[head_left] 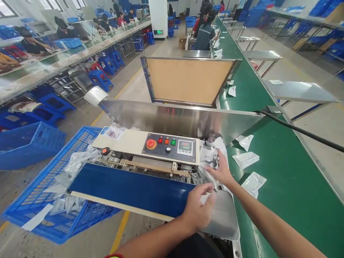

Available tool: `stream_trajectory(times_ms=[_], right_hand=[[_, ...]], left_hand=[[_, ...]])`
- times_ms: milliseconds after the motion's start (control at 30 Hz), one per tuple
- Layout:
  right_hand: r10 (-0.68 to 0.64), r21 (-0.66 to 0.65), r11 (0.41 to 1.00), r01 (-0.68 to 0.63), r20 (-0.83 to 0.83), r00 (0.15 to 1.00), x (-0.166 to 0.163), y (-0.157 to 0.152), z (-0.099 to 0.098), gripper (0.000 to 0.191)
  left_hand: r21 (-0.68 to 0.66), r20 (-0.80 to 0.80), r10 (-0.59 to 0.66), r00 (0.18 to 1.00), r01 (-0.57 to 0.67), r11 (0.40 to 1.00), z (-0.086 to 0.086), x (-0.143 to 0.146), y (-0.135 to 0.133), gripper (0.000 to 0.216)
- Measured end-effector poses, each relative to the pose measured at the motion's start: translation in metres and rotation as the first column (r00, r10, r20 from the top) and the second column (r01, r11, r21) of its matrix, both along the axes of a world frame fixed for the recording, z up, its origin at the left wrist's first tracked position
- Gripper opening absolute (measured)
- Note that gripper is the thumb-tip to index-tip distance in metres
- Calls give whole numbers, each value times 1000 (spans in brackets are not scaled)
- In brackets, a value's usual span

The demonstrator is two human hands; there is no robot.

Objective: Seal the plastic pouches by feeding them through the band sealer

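My left hand (199, 207) hovers at the right end of the blue conveyor belt (129, 188), its fingers curled with a gap between thumb and fingertips. No held item shows in it. My right hand (222, 169) reaches into a pile of silvery-white pouches (208, 154) at the right end of the sealing machine (126, 143). Its thumb and fingers are spread against the pouches, and the fingertips are partly lost among them. Below both hands lies a metal tray (224, 215). The machine's panel (170, 147) has a red stop button and lit buttons.
A blue crate (56, 229) holding pouches stands at the belt's left end. To the right runs a green conveyor (292, 186) with several loose pouches (245, 159). A metal guard (172, 114) rises behind the machine, and a black cable (303, 130) crosses the green conveyor. People sit farther off.
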State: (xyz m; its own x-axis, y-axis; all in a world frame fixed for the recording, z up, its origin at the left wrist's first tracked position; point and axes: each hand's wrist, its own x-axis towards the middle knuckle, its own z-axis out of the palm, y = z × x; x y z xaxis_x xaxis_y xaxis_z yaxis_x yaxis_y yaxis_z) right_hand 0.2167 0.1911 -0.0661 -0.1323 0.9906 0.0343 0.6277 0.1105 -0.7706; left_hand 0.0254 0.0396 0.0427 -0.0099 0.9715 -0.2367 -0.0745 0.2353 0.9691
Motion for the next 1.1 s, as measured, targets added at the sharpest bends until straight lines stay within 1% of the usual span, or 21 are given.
stream_trajectory(times_ms=[67, 133, 200, 300, 367, 433, 500, 533, 567, 633, 667, 700, 733, 767, 800, 833, 867, 933, 1000, 1067, 1100], right_hand=[[83, -40, 996, -82, 18, 996, 0, -9, -3, 139], [95, -71, 993, -94, 16, 995, 0, -15, -2, 139], [52, -90, 995, -50, 20, 998, -1, -20, 0, 139], [5, -112, 994, 5, 86, 996, -2, -30, 4, 139], [-34, -98, 994, 43, 97, 995, -3, -34, 7, 131], [-111, -50, 992, 113, 39, 993, -3, -33, 13, 116], [-218, 35, 975, 220, -44, 975, -1, -30, 27, 95], [-271, 92, 956, 278, -81, 959, 1, -28, 38, 86], [-321, 158, 929, 336, -114, 940, 3, -29, 51, 78], [-405, 281, 852, 441, -180, 896, 5, -37, 82, 69], [-438, 306, 819, 486, -214, 873, 4, -45, 97, 67], [-462, 291, 803, 521, -250, 851, 2, -57, 111, 65], [-473, 234, 808, 540, -288, 833, -2, -71, 124, 65], [-469, 140, 834, 534, -331, 819, -8, -87, 133, 65], [-452, 23, 867, 497, -380, 807, -16, -103, 140, 66], [-430, -98, 896, 433, -434, 791, -24, -120, 144, 67], [-412, -204, 911, 358, -487, 770, -32, -135, 146, 67], [-416, -350, 903, 249, -566, 712, -44, -160, 144, 66], [-468, -433, 873, 222, -620, 630, -49, -175, 137, 66], [-524, -482, 845, 233, -656, 543, -48, -181, 127, 73], [-535, -490, 839, 237, -661, 527, -46, -183, 122, 75]], left_hand=[[-31, -24, 67, 998, -67, 997, 0, -20, -6, 38], [-67, -44, 149, 988, -151, 986, -3, -36, -13, 41], [-90, -63, 225, 972, -230, 969, -6, -47, -22, 45], [-118, -74, 309, 948, -316, 941, -7, -56, -38, 52], [-123, -65, 354, 933, -359, 925, -5, -59, -48, 56], [-104, -52, 396, 917, -400, 911, -3, -59, -57, 60], [-72, -41, 412, 910, -414, 907, 0, -59, -66, 61], [-51, -42, 410, 911, -411, 910, 1, -57, -69, 61], [-25, -53, 400, 915, -401, 916, 1, -56, -72, 59], [50, -111, 361, 926, -358, 932, 2, -48, -75, 53], [103, -156, 338, 928, -325, 940, 2, -42, -75, 49], [161, -207, 314, 927, -284, 945, 2, -35, -74, 44], [222, -253, 293, 922, -239, 945, 3, -26, -72, 41], [279, -286, 272, 919, -191, 941, 4, -17, -70, 39], [328, -303, 253, 919, -149, 933, 5, -7, -68, 40], [361, -307, 237, 922, -117, 925, 6, 2, -67, 40], [376, -303, 217, 928, -92, 922, 7, 10, -66, 41], [356, -280, 174, 944, -67, 932, 8, 20, -68, 43], [286, -224, 130, 966, -62, 956, 4, 23, -72, 49], [219, -134, 110, 985, -78, 973, -7, 18, -76, 61], [198, -103, 123, 987, -101, 975, -13, 13, -76, 68]])
